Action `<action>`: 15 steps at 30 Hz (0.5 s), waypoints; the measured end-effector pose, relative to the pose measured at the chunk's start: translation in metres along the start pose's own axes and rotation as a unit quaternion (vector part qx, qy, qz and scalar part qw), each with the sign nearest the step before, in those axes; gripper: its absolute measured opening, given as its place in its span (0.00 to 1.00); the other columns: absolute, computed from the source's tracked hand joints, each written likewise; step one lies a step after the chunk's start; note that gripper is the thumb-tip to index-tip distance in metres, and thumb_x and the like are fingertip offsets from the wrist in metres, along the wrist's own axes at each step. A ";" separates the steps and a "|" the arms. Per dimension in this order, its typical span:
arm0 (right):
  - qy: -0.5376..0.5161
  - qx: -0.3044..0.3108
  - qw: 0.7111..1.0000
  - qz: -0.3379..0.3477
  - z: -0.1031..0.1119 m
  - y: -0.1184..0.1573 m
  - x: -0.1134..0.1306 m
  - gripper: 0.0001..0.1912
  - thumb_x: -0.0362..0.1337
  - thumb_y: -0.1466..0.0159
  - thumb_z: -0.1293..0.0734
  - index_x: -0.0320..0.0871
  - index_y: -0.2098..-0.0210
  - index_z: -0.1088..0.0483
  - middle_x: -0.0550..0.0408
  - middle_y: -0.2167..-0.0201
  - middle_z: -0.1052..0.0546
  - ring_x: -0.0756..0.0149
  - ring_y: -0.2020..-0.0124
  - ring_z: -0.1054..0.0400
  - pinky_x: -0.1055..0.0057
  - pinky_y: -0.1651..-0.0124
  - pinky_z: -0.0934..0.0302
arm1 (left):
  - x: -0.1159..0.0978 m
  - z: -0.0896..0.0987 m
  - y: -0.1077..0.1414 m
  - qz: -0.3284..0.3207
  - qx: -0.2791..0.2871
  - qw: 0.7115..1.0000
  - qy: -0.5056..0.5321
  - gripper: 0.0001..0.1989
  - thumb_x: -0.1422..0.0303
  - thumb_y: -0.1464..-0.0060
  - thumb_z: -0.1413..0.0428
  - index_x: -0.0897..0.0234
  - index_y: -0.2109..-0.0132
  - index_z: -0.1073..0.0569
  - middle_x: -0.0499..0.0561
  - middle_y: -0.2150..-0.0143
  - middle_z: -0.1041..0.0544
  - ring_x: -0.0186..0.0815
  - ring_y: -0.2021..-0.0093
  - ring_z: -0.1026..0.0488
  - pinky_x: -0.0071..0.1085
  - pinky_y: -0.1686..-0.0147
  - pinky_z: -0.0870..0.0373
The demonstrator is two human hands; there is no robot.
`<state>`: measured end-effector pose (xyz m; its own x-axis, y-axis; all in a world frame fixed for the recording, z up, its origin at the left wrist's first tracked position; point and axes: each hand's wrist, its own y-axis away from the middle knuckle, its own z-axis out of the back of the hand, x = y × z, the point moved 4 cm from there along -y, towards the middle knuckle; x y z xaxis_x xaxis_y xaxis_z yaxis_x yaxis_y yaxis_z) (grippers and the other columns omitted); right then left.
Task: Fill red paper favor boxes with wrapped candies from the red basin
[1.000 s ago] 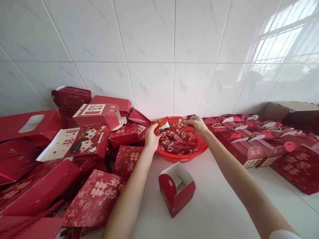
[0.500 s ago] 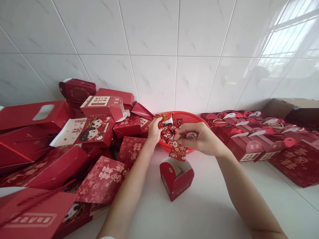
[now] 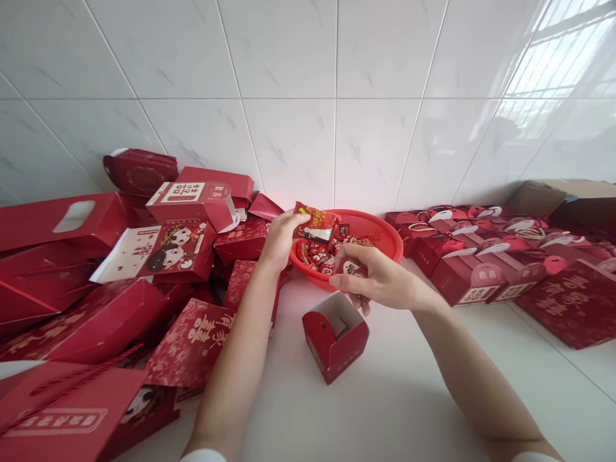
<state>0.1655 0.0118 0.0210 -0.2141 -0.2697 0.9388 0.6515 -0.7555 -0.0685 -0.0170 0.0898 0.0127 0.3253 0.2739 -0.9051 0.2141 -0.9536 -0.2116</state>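
Note:
My left hand [image 3: 280, 239] pinches a red and white snack packet [image 3: 318, 224] above the left side of a red plastic basket [image 3: 391, 247]. Small wrapped candies [image 3: 317, 256] lie in the basket. In front of its right part, my right hand [image 3: 378, 274] curls around a red wrapped candy [image 3: 353, 267] with white markings; whether more is tucked in the palm I cannot tell. Just below those fingers stands a small red gift box [image 3: 337, 346], its top open and a corner turned toward me. Its inside is only partly visible.
Red boxes and bags [image 3: 192, 340] are heaped along the left. Several closed handled gift boxes [image 3: 469, 276] stand in rows at the right, with a brown carton [image 3: 553, 199] behind them. A white tiled wall [image 3: 293, 141] rises behind the white tabletop [image 3: 385, 398].
My left hand has lifted the snack packet up and left, showing more of it. The red patterned packet that hung from my right hand over the box is no longer visible.

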 end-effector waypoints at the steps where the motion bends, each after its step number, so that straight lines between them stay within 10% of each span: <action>1: 0.009 0.008 1.000 0.006 -0.004 -0.001 0.000 0.10 0.42 0.35 0.32 0.44 0.67 0.36 0.64 0.81 0.31 0.71 0.82 0.33 0.76 0.80 0.39 | -0.009 0.000 0.004 -0.011 0.012 1.000 -0.005 0.04 0.72 0.57 0.35 0.64 0.74 0.23 0.48 0.73 0.23 0.39 0.67 0.25 0.27 0.70 0.31; 6: 0.130 -0.066 0.986 0.080 -0.019 -0.007 -0.003 0.07 0.34 0.37 0.33 0.43 0.71 0.33 0.60 0.75 0.28 0.72 0.75 0.34 0.74 0.71 0.41 | -0.045 0.002 0.021 -0.118 0.035 0.991 -0.048 0.03 0.72 0.54 0.37 0.65 0.74 0.22 0.47 0.73 0.22 0.38 0.67 0.23 0.28 0.66 0.29; 12: 0.223 -0.066 0.972 0.021 -0.017 -0.004 -0.010 0.08 0.32 0.37 0.32 0.44 0.73 0.33 0.58 0.73 0.23 0.68 0.73 0.31 0.72 0.70 0.42 | -0.057 0.009 0.029 -0.153 0.042 0.985 -0.071 0.05 0.71 0.52 0.36 0.66 0.73 0.21 0.47 0.75 0.24 0.36 0.70 0.24 0.26 0.70 0.31; 15: 0.194 -0.164 0.965 0.059 0.002 0.002 -0.001 0.09 0.39 0.37 0.30 0.44 0.72 0.31 0.55 0.70 0.22 0.64 0.68 0.28 0.70 0.68 0.38 | -0.059 0.005 0.037 -0.109 0.090 0.988 -0.057 0.04 0.73 0.52 0.34 0.66 0.72 0.21 0.47 0.74 0.22 0.37 0.69 0.24 0.27 0.69 0.30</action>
<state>0.1685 0.0113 0.0200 -0.4505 -0.5202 0.7256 0.4363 -0.8373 -0.3294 -0.0327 0.0372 0.0565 0.1825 0.4693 -0.8640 0.0962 -0.8831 -0.4593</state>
